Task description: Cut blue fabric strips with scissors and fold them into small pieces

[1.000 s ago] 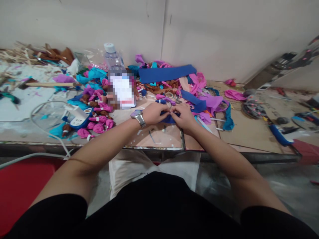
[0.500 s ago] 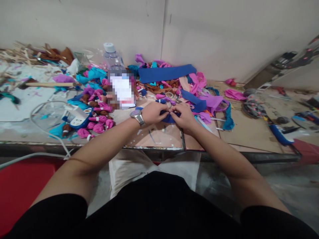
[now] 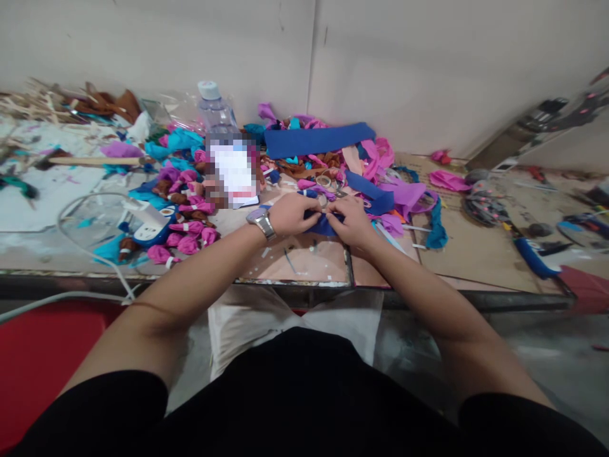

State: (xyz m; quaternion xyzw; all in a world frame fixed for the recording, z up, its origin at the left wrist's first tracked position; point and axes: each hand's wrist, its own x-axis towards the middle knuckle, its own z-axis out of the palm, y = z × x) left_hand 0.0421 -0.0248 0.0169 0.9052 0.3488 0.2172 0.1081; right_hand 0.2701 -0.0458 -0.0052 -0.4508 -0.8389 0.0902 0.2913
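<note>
My left hand (image 3: 294, 214), with a metal watch (image 3: 261, 222) on its wrist, pinches a dark blue piece of cloth (image 3: 323, 226) low over the table. From the other side my right hand (image 3: 351, 219) grips the same cloth, its thumb and fingers closed close to the left fingertips. Part of the cloth is hidden by the fingers. Just beyond the hands lie a tape ring (image 3: 323, 181) and blue cloth strips (image 3: 373, 192). A longer blue strip (image 3: 318, 141) rests on the heap behind.
Left of the hands are pink and brown cloth bundles (image 3: 189, 244), a phone (image 3: 234, 171), a bottle (image 3: 216, 109) and a power strip (image 3: 155, 230) with a white cable. A wooden-handled hammer (image 3: 95, 161) lies farther left. Cardboard (image 3: 464, 254) covers the right side.
Both hands stay nearly in place, with small finger movements. The blue cloth between them has shifted slightly and shows a little differently below the fingers.
</note>
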